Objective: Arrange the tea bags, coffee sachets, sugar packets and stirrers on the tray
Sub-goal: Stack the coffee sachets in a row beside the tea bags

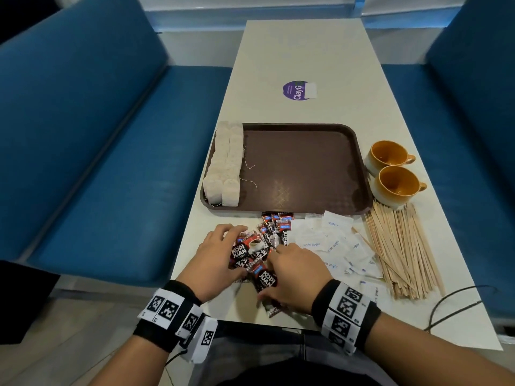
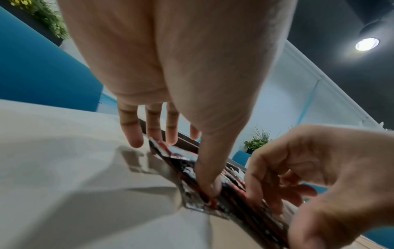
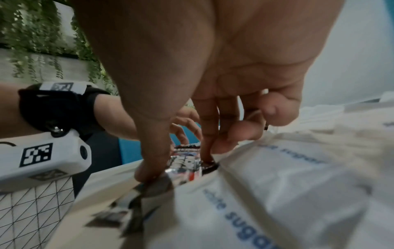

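Note:
Black-and-red coffee sachets (image 1: 257, 253) lie in a loose pile near the table's front edge. My left hand (image 1: 225, 246) spans the pile's left side, fingers fairly straight, its thumb (image 2: 210, 187) pressing a sachet's (image 2: 185, 168) near edge. My right hand (image 1: 281, 264) is curled over the pile's right side, and its thumb (image 3: 149, 171) and forefinger pinch a sachet (image 3: 185, 166). On the left side of the brown tray (image 1: 301, 165), tea bags (image 1: 225, 165) stand in two rows. White sugar packets (image 1: 331, 243) and wooden stirrers (image 1: 401, 252) lie on the table to the right.
Two orange cups (image 1: 388, 153) (image 1: 397, 185) stand right of the tray, by the stirrers. A purple sticker (image 1: 296, 90) marks the far table. Blue benches (image 1: 97, 151) flank both sides. A black cable (image 1: 457, 299) runs over the table's right front corner.

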Available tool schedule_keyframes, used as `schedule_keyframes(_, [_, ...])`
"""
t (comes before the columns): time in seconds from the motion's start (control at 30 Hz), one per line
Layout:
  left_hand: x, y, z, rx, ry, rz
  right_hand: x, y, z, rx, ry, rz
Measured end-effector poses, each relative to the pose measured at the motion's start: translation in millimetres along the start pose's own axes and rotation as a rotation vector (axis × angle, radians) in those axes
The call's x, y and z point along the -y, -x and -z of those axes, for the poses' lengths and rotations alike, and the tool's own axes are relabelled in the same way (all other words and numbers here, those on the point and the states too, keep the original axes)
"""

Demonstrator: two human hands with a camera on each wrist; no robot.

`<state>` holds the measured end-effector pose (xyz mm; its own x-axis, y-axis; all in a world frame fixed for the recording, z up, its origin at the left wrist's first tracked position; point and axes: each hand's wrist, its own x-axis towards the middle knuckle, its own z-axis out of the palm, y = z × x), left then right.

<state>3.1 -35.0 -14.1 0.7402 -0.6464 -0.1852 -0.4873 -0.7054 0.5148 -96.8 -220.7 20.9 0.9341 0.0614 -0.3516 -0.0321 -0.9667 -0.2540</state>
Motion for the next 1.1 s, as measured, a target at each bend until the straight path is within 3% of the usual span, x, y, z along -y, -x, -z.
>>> schedule_keyframes(0.3, [2.2,5.0,7.4,-0.017,0.051,0.070,-2.9,-10.6,2.4,-0.037,-0.190,-0.118])
schedule_keyframes(0.47, [-3.3,6.0,14.7,-0.053,0.031,0.133,-6.4,-10.1,3.9,-0.146,-0.285,-0.111])
schedule_keyframes(0.7, [0.2,6.9,26.9,-0.105,0.080,0.136,-20.9,-15.4,12.6,-0.309,-0.667,-0.108])
schedule_keyframes(0.9, [4.3,22.5,35.8,-0.350,0.310,-0.008,-25.2,-12.3,29.1,-0.428,-0.923,-0.085])
schedule_keyframes(1.03, [1.6,31.1,37.3,-0.291,0.723,0.013,-21.0,-9.5,35.3,-0.391,-1.208,-0.047])
schedule_keyframes(1.1, [-2.3,31.3,37.9,-0.262,0.812,0.025,-14.5,-6.8,40.5,-0.346,-1.251,-0.025])
